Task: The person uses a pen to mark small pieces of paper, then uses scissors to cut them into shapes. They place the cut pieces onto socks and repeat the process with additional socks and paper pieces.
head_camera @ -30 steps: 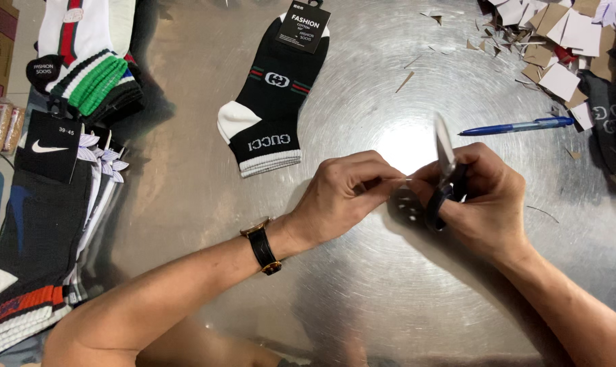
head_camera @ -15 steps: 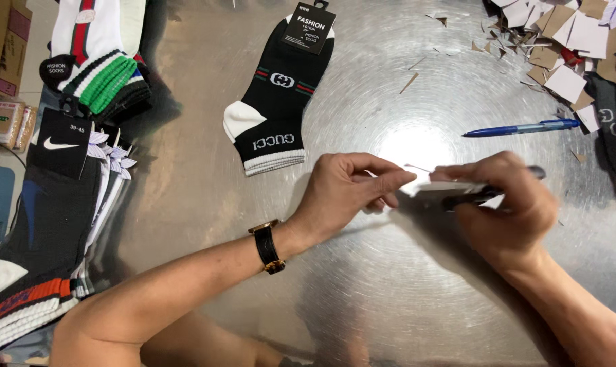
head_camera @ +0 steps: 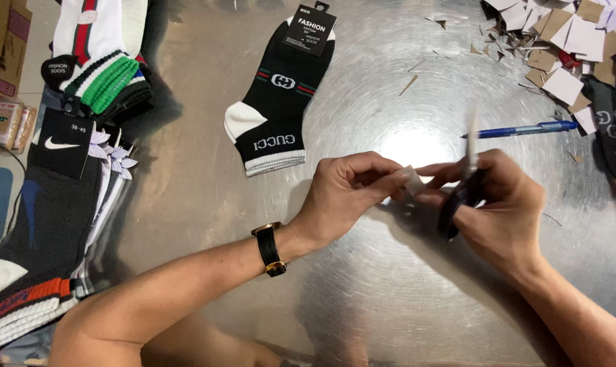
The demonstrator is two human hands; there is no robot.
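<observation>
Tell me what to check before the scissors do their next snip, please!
1. Left hand pinches the small card piece: ok, thumb and fingers grip it.
2. Right hand holds the scissors: ok, fingers are through the dark handles.
3. Blades open or closed: cannot tell, they are blurred.
4. Left fingertips away from the blades: cannot tell, the hands are very close together.
5. Pen out of the way: ok, it lies beyond the hands.
6. Black sock clear of the cutting: ok, it lies apart on the metal table.
</observation>
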